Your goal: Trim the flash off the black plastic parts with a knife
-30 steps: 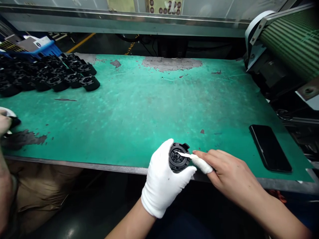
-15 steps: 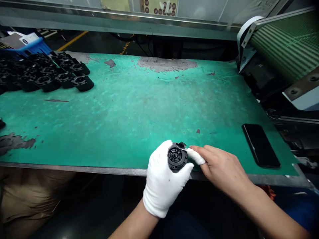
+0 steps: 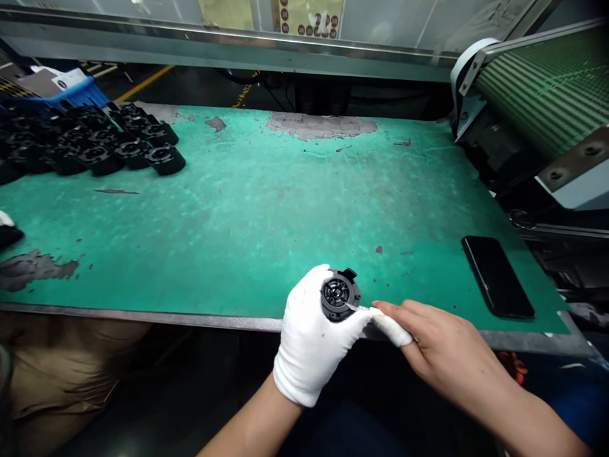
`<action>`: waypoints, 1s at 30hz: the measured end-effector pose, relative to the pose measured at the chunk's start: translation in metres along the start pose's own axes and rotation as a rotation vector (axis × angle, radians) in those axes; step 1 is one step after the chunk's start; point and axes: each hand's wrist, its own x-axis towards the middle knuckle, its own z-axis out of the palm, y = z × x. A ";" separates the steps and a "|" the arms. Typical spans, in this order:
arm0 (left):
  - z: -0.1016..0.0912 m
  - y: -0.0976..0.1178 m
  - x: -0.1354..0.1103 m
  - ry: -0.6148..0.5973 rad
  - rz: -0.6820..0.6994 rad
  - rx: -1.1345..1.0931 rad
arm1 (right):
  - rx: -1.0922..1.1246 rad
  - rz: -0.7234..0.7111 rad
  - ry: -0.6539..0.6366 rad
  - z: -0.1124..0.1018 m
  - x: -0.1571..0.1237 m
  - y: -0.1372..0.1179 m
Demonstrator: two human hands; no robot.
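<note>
Black disc (image 3: 339,294) clasped in gloved left hand (image 3: 308,333); right hand (image 3: 445,339) closed on small knife (image 3: 352,307), tip at disc's four o'clock. Best: light strokes, angled clear of left thumb.

We note our left forearm (image 3: 257,420), bare, slanting up to the white-gloved left hand (image 3: 311,333), its fingers and thumb curled in a rounded grip. Our bare right forearm (image 3: 518,397) angles in from lower right; the right hand (image 3: 440,336), back upward, points leftward, white-wrapped digit (image 3: 392,327) near the left thumb (image 3: 358,322).
</note>
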 end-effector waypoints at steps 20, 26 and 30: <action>-0.003 0.000 -0.001 -0.021 -0.016 -0.072 | -0.012 0.093 0.069 -0.005 -0.003 -0.010; -0.030 -0.019 0.015 -0.315 -0.016 -0.061 | 0.129 -0.001 0.024 -0.017 0.005 0.006; -0.049 -0.022 0.034 -0.480 -0.028 -0.066 | 0.081 -0.092 -0.075 -0.023 0.021 0.012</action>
